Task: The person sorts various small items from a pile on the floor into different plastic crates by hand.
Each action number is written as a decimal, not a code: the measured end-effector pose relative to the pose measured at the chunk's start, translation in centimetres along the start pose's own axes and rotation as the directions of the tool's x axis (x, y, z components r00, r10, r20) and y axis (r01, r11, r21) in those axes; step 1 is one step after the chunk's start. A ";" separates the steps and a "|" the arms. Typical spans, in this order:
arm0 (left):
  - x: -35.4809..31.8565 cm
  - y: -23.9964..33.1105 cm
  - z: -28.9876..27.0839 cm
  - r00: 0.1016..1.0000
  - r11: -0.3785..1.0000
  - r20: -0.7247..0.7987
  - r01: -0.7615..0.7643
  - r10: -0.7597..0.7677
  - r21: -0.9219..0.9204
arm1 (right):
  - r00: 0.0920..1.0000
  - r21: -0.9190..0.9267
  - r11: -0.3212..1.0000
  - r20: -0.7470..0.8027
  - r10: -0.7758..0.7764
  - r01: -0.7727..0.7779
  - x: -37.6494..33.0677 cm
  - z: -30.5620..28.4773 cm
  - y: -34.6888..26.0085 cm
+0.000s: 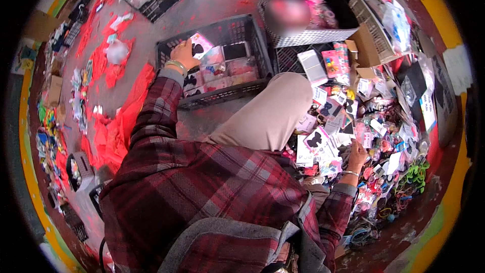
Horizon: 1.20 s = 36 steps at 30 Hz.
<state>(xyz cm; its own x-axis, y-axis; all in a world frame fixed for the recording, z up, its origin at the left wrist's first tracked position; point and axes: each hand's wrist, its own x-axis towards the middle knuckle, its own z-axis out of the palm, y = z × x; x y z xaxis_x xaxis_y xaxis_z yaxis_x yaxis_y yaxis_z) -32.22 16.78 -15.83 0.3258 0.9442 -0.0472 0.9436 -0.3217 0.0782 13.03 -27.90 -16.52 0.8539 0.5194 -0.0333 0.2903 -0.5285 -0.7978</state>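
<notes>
Two hands at work: left hand [183, 54] pinches a carded accessory packet [200, 45] over the black crate's [262, 53] left edge; lay it flat on the stacks. Right hand [357, 155], fingers curled, touches the floor pile [374, 136].
</notes>
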 end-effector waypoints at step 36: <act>11.3 -16.1 28.2 0.899 0.985 0.403 0.146 -0.169 0.088 | 0.723 -0.709 0.160 0.689 -0.052 0.687 -3.0 5.9 10.0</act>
<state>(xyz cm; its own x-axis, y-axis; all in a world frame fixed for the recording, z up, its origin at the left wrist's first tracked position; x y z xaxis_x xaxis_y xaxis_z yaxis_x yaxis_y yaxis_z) -42.07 30.61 -45.67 0.1567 0.8754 -0.4573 0.9826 -0.1850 -0.0173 10.83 -30.80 -28.00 0.3048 0.8654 -0.3977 0.9392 -0.2037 0.2765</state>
